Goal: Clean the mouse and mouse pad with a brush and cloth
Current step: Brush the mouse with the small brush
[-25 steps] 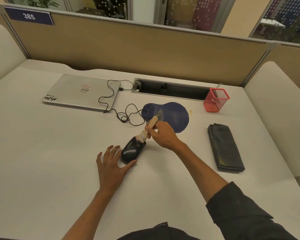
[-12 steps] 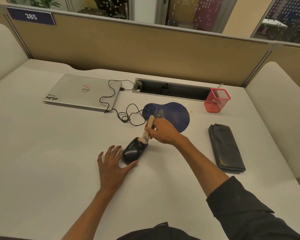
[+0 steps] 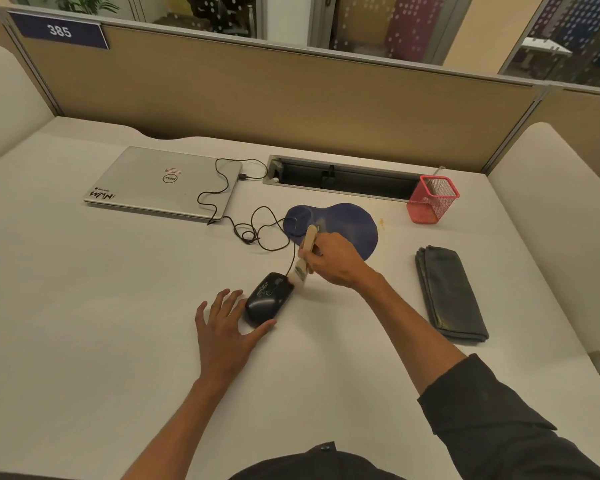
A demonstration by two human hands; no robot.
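Note:
A black wired mouse (image 3: 268, 298) lies on the white desk, in front of the blue mouse pad (image 3: 347, 225). My right hand (image 3: 333, 259) grips a small wooden-handled brush (image 3: 305, 255), its pale bristles touching the mouse's far right end. My left hand (image 3: 226, 327) lies flat on the desk with straight fingers, thumb and forefinger against the mouse's near end. A folded dark grey cloth (image 3: 451, 293) lies to the right, untouched.
A closed silver laptop (image 3: 163, 183) sits at the back left, with the mouse's black cable (image 3: 253, 233) coiled between it and the pad. A red mesh pen holder (image 3: 432, 199) stands at the back right beside a cable slot (image 3: 340, 176). Partition walls enclose the desk.
The brush has swept from the mouse's top toward its far right end, and its handle stands steeper. My left hand has stayed against the mouse.

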